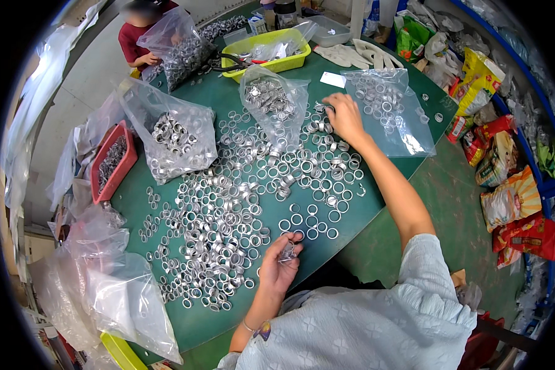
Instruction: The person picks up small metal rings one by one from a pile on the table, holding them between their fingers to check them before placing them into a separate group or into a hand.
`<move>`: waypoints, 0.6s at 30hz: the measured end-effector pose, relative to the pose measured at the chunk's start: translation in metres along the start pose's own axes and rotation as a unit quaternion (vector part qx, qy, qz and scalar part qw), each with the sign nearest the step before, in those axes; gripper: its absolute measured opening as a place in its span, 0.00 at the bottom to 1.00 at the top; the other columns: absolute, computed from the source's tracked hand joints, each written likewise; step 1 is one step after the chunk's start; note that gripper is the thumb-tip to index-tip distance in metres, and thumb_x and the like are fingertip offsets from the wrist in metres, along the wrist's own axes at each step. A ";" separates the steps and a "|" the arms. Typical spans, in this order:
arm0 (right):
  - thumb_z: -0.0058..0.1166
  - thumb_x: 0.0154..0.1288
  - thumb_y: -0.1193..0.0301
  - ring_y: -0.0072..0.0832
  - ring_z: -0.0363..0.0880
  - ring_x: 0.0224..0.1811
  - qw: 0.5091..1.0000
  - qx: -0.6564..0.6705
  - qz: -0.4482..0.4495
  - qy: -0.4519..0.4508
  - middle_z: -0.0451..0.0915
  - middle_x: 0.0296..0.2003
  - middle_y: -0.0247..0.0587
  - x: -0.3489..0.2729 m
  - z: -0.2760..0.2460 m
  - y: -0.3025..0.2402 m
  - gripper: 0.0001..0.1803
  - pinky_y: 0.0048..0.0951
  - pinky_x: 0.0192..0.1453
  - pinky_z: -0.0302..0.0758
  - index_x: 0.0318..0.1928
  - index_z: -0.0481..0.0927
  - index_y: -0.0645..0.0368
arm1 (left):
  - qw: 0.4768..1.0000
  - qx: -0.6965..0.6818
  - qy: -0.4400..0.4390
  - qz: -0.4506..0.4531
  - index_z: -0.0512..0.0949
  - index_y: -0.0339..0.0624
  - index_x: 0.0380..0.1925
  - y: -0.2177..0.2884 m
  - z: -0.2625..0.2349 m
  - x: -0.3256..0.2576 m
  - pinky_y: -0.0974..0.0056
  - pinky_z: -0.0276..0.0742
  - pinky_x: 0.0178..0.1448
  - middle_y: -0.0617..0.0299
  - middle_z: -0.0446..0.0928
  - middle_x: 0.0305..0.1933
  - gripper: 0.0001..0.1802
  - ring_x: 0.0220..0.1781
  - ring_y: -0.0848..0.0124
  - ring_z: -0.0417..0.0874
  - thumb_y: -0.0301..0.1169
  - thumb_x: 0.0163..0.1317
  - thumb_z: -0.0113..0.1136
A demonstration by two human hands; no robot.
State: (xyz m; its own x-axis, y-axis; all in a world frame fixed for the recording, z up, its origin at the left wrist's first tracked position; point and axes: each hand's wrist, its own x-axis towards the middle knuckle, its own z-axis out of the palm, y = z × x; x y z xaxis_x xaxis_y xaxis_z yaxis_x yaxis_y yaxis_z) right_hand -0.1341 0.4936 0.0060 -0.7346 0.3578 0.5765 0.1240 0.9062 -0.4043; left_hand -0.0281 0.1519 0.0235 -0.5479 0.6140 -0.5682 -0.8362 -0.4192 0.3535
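Loose silver metal rings (pixel 228 209) lie scattered over the green table (pixel 277 206). Near the table's front edge my left hand (pixel 276 271) is cupped palm up, its fingers curled round a few small metal rings (pixel 287 251). My right hand (pixel 346 117) reaches farther out, between an open clear bag of rings (pixel 270 102) and a flat clear bag with rings (pixel 382 105). Its fingers are bent together at a small cluster of rings (pixel 319 106); what they grip is too small to make out.
Another clear bag of rings (pixel 176 139) lies at left, beside a red basket (pixel 112 161). A yellow basket (pixel 268 55) with pliers (pixel 231 63) and white gloves (pixel 357 54) sit at the back. Across the table a person (pixel 145 46) handles a full bag (pixel 185 58). Colourful packets (pixel 512 197) fill the right side.
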 end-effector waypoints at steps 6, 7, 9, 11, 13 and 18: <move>0.58 0.51 0.72 0.38 0.71 0.45 0.992 -0.067 0.008 -0.109 0.77 0.37 0.41 0.026 0.019 0.010 0.08 0.39 0.49 0.66 0.33 0.81 0.57 | 0.994 -0.076 -0.063 -0.052 0.74 0.38 0.44 -0.006 -0.011 0.011 0.75 0.74 0.23 0.55 0.77 0.46 0.13 0.38 0.69 0.79 0.32 0.61 0.53; 0.57 0.50 0.72 0.39 0.71 0.44 0.992 -0.053 0.018 -0.115 0.77 0.36 0.41 0.028 0.014 0.008 0.07 0.40 0.49 0.66 0.32 0.81 0.57 | 0.992 -0.084 -0.078 -0.055 0.73 0.38 0.46 -0.006 -0.010 0.013 0.75 0.74 0.24 0.54 0.76 0.48 0.14 0.39 0.69 0.79 0.32 0.61 0.53; 0.58 0.52 0.71 0.38 0.74 0.43 0.993 0.050 0.013 -0.104 0.78 0.35 0.41 0.019 -0.001 -0.011 0.06 0.36 0.48 0.68 0.31 0.80 0.58 | 0.988 -0.104 -0.103 -0.053 0.70 0.39 0.51 -0.005 -0.009 0.014 0.76 0.74 0.25 0.54 0.74 0.53 0.18 0.40 0.69 0.79 0.32 0.62 0.53; 0.57 0.56 0.70 0.30 0.77 0.37 0.956 0.243 0.043 -0.156 0.79 0.35 0.39 -0.001 -0.026 -0.029 0.07 0.29 0.41 0.72 0.29 0.79 0.61 | 0.991 -0.097 -0.081 -0.038 0.67 0.40 0.55 -0.005 0.004 0.015 0.73 0.77 0.30 0.54 0.71 0.56 0.22 0.42 0.68 0.79 0.33 0.62 0.52; 0.56 0.58 0.71 0.20 0.76 0.36 0.862 0.406 0.055 -0.299 0.80 0.35 0.36 -0.031 -0.053 -0.064 0.06 0.25 0.42 0.73 0.31 0.77 0.62 | 0.994 -0.093 -0.051 -0.022 0.65 0.41 0.58 -0.004 0.026 0.013 0.70 0.79 0.36 0.54 0.69 0.59 0.24 0.44 0.67 0.78 0.34 0.62 0.52; 0.57 0.58 0.71 0.32 0.74 0.46 0.823 0.388 -0.128 -0.396 0.76 0.41 0.38 -0.086 -0.085 -0.118 0.09 0.32 0.51 0.69 0.38 0.76 0.60 | 0.995 -0.103 -0.017 -0.006 0.69 0.41 0.55 -0.007 0.036 0.020 0.67 0.80 0.45 0.56 0.73 0.50 0.21 0.47 0.65 0.77 0.33 0.61 0.50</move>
State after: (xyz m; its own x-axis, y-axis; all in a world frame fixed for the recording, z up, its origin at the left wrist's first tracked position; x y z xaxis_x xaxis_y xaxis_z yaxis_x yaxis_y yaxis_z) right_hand -0.0294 0.3752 0.0644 -0.9130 -0.3588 0.1944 -0.3393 0.4029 -0.8500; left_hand -0.0341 0.1908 0.0369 -0.5418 0.6397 -0.5452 -0.8222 -0.5380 0.1858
